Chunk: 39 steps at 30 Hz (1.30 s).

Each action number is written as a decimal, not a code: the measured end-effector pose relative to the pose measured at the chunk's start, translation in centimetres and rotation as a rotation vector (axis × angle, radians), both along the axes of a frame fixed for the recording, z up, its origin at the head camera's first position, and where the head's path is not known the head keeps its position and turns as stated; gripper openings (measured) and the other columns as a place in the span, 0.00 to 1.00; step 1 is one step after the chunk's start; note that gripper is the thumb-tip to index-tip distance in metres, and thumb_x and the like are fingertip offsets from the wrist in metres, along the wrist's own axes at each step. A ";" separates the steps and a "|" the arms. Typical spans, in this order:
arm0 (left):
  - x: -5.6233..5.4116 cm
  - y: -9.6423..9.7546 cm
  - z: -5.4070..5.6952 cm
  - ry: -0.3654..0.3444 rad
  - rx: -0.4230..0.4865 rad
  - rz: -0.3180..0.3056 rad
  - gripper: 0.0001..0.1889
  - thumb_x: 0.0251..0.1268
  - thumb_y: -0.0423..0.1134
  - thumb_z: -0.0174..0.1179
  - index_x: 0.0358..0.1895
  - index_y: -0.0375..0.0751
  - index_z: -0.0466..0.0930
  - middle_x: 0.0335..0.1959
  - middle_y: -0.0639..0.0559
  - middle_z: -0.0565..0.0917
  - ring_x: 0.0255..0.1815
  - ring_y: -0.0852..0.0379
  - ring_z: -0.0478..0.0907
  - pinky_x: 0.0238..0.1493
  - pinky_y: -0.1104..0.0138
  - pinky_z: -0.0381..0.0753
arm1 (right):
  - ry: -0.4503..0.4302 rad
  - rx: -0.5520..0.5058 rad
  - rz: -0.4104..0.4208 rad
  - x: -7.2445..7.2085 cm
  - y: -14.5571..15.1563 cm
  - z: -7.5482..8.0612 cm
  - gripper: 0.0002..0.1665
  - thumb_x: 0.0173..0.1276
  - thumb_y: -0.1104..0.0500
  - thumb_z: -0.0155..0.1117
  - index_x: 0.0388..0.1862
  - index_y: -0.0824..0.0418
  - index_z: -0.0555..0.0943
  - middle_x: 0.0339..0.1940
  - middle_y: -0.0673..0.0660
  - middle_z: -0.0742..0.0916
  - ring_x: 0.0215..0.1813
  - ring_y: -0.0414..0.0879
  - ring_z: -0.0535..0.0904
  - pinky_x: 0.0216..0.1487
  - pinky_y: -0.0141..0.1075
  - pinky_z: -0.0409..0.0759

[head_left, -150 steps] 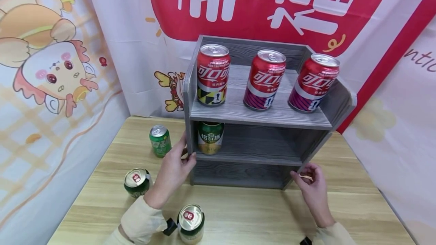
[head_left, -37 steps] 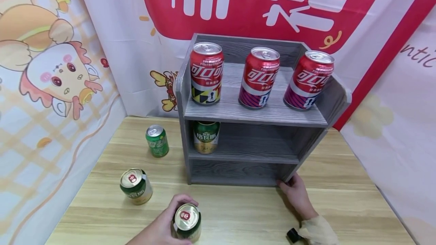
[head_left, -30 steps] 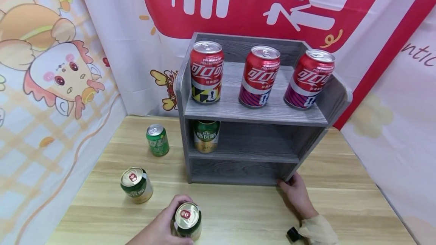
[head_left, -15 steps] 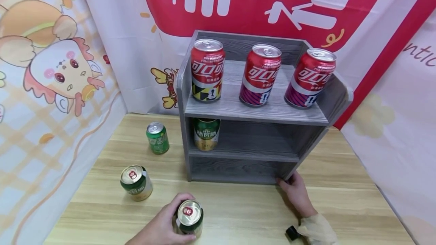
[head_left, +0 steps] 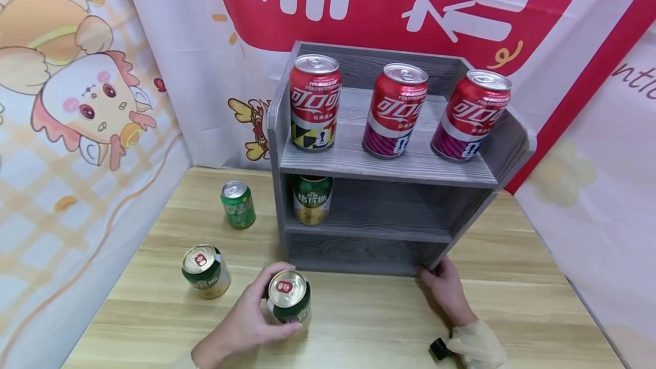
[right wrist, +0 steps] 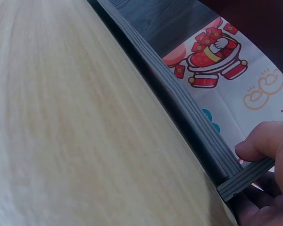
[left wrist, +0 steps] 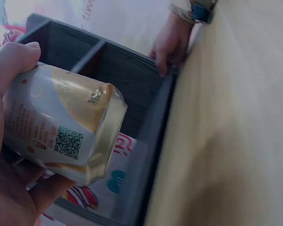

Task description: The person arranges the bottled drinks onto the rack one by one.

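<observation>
My left hand [head_left: 243, 320] grips a green-and-gold drink can [head_left: 288, 295] around its side, just in front of the shelf's lower left corner. In the left wrist view the can [left wrist: 61, 117] is off the table and tilted, its bottom rim facing the wood. My right hand [head_left: 447, 292] pinches the front lower right corner of the grey wooden shelf [head_left: 384, 169], thumb inside the side panel in the right wrist view. Three red cola cans [head_left: 394, 110] stand on the top tier. A matching green-and-gold can [head_left: 312, 201] stands at the left of the middle tier.
Left of the shelf, a smaller green can [head_left: 238, 205] stands upright on the wooden table [head_left: 369, 323]. Another green-and-gold can [head_left: 206, 272] stands nearer, to the left of my left hand. Printed cloth [head_left: 205, 73] hangs behind and along both sides.
My left hand let go of the shelf's left side and took hold of the front can. Lately it has carried that can toward the shelf. My right hand stays at the lower right corner.
</observation>
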<state>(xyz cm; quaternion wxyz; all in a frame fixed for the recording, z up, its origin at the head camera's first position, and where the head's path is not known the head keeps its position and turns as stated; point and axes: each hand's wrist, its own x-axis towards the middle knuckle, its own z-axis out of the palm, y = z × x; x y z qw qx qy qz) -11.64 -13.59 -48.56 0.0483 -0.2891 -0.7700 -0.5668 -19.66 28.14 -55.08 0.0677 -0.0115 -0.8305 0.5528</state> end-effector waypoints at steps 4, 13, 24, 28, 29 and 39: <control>-0.7 0.1 1.9 -0.012 -0.016 0.021 0.46 0.44 0.43 0.79 0.68 0.49 0.63 0.55 0.54 0.80 0.53 0.60 0.79 0.56 0.66 0.82 | 0.015 -0.003 -0.005 0.0 -0.1 -0.3 0.25 0.65 0.68 0.65 0.60 0.71 0.72 0.58 0.69 0.81 0.50 0.23 0.74 0.52 0.13 0.73; -2.9 0.0 7.7 0.022 -0.067 0.064 0.47 0.42 0.44 0.80 0.69 0.50 0.64 0.57 0.54 0.80 0.54 0.59 0.79 0.55 0.64 0.84 | 0.017 0.027 -0.005 -0.2 0.1 -0.1 0.26 0.67 0.65 0.65 0.62 0.70 0.72 0.59 0.68 0.81 0.51 0.23 0.73 0.51 0.13 0.73; -3.9 0.5 9.8 0.060 0.025 -0.022 0.45 0.45 0.34 0.77 0.70 0.46 0.64 0.59 0.52 0.78 0.57 0.59 0.77 0.57 0.66 0.83 | 0.021 0.022 0.001 -0.1 0.2 -0.7 0.26 0.67 0.66 0.65 0.63 0.69 0.71 0.60 0.68 0.80 0.53 0.21 0.72 0.53 0.13 0.73; -4.2 0.9 10.1 0.074 0.032 -0.065 0.45 0.43 0.33 0.78 0.70 0.42 0.64 0.61 0.53 0.73 0.60 0.56 0.74 0.60 0.64 0.82 | 0.040 0.017 -0.001 -0.2 0.1 -0.6 0.25 0.66 0.67 0.64 0.61 0.69 0.71 0.59 0.68 0.80 0.53 0.22 0.73 0.53 0.14 0.73; -4.3 1.0 10.2 0.080 0.034 -0.076 0.46 0.43 0.33 0.78 0.70 0.41 0.65 0.61 0.52 0.73 0.60 0.56 0.74 0.61 0.64 0.81 | 0.045 0.019 0.000 -0.2 0.1 -0.6 0.25 0.66 0.67 0.65 0.61 0.69 0.72 0.58 0.68 0.81 0.52 0.23 0.73 0.52 0.14 0.73; -4.6 3.0 10.5 0.053 0.061 -0.144 0.48 0.47 0.32 0.75 0.74 0.42 0.58 0.64 0.47 0.72 0.61 0.56 0.73 0.62 0.66 0.79 | 0.044 0.004 0.013 0.0 0.0 -0.3 0.27 0.66 0.67 0.65 0.63 0.70 0.70 0.60 0.69 0.80 0.53 0.22 0.73 0.52 0.12 0.72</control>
